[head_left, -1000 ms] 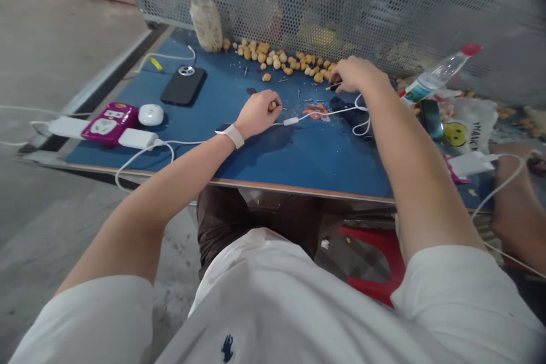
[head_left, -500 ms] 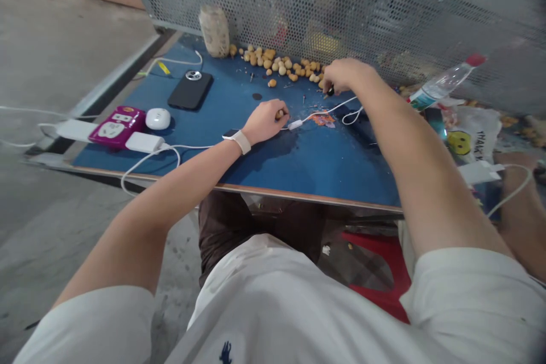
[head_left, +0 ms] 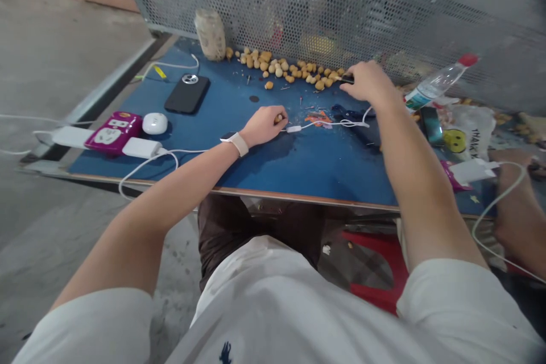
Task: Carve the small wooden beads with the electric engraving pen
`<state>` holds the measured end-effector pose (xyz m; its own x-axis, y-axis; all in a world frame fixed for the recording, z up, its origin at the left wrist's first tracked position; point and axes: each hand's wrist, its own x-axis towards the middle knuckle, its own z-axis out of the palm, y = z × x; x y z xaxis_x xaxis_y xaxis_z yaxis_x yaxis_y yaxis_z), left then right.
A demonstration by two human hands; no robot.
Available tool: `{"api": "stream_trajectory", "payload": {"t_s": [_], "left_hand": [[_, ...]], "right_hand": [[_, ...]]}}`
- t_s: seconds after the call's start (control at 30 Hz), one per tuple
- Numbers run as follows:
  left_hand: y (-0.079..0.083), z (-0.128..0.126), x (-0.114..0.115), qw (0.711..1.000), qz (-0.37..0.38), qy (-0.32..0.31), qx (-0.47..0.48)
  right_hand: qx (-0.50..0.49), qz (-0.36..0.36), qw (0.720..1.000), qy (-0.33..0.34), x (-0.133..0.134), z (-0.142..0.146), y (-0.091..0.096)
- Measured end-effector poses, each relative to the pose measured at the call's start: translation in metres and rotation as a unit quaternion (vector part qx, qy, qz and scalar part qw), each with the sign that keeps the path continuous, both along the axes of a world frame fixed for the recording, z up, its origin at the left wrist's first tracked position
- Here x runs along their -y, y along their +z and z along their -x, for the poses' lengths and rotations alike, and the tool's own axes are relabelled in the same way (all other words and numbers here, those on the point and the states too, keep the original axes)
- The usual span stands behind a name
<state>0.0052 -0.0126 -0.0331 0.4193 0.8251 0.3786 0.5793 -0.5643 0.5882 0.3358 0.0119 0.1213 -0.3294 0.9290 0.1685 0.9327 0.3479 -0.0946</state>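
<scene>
A perforated metal screen (head_left: 298, 5) is standing behind a blue-topped table (head_left: 341, 173), and the person is leaning over it with both forearms reaching in. Toward the table's left end, a black phone (head_left: 186, 94), a magenta power strip (head_left: 113, 132), a white power bank (head_left: 140, 148) and a white earbud case (head_left: 154, 123) are lying close together, while a clear plastic water bottle (head_left: 439, 81) with a red cap is lying tilted beyond the right end. A pale jar (head_left: 210, 35) is standing against the screen, and a loose row of small tan rounded pieces (head_left: 277, 66) is running from it along the far edge (too small to say exactly what they are). A white cable (head_left: 328, 125) is trailing across the middle, just beside a scrap of orange material (head_left: 318, 119). The main change is at the right hand (head_left: 370, 82): it is shifting rightward along the row, closed narrowly on a small dark-handled tool (head_left: 347, 78) whose tip is pointing left, close to the row's right end. The left hand (head_left: 264, 125), with a pale watch strap (head_left: 235, 144) at its wrist, is resting low mid-table, its fingers and thumb pinching one tan piece (head_left: 278, 118) well apart from the row.
</scene>
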Motion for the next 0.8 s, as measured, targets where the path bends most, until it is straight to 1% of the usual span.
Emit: {"api": "stream_trajectory", "payload": {"t_s": [0.1,0.17,0.2,0.23,0.27,0.3,0.33,0.37,0.4,0.43,0.5,0.53,0.57,0.6,0.67,0.8], "left_hand": [[-0.001,-0.001,-0.001,1.0,0.003,-0.002,0.014],[-0.002,0.0,-0.003,1.0,0.007,-0.007,0.028],[-0.002,0.0,-0.003,0.999,0.011,-0.01,0.037],[-0.001,0.0,-0.004,0.999,0.015,-0.012,0.046],[-0.001,0.001,-0.004,0.998,0.019,-0.015,0.055],[0.001,0.001,-0.004,0.997,0.022,-0.017,0.065],[0.002,0.001,-0.003,0.997,0.024,-0.02,0.076],[0.004,0.001,-0.003,0.996,0.024,-0.021,0.087],[0.005,0.002,-0.001,0.995,0.022,-0.019,0.098],[0.007,0.002,0.0,0.994,0.019,-0.013,0.107],[0.01,0.003,0.002,0.993,0.011,0.005,0.118],[0.01,0.004,0.002,0.993,0.008,0.014,0.118],[0.01,0.005,0.002,0.993,0.006,0.021,0.116],[0.01,0.005,0.002,0.993,0.005,0.027,0.113],[0.008,0.006,0.001,0.994,0.001,0.035,0.108],[0.006,0.006,-0.002,0.993,-0.006,0.033,0.111]], "right_hand": [[0.018,0.029,0.999,-0.032,0.028,-0.043,0.034],[0.046,0.08,0.994,-0.058,0.046,-0.068,0.059],[0.063,0.121,0.988,-0.071,0.055,-0.076,0.069],[0.071,0.168,0.98,-0.079,0.064,-0.079,0.074],[0.047,0.191,0.978,-0.068,0.073,-0.076,0.073],[0.022,0.207,0.977,-0.047,0.08,-0.069,0.067],[-0.018,0.218,0.976,-0.009,0.086,-0.057,0.054],[-0.065,0.217,0.974,0.021,0.088,-0.043,0.036],[-0.113,0.209,0.971,0.038,0.088,-0.027,0.013],[-0.157,0.184,0.969,0.054,0.085,-0.011,-0.011],[-0.202,0.117,0.966,0.11,0.071,0.016,-0.058],[-0.211,0.09,0.965,0.13,0.062,0.026,-0.077],[-0.211,0.075,0.965,0.138,0.054,0.034,-0.091],[-0.207,0.067,0.966,0.142,0.046,0.038,-0.102],[-0.195,0.069,0.967,0.151,0.033,0.043,-0.111],[-0.171,0.084,0.967,0.166,0.021,0.044,-0.11]]}}
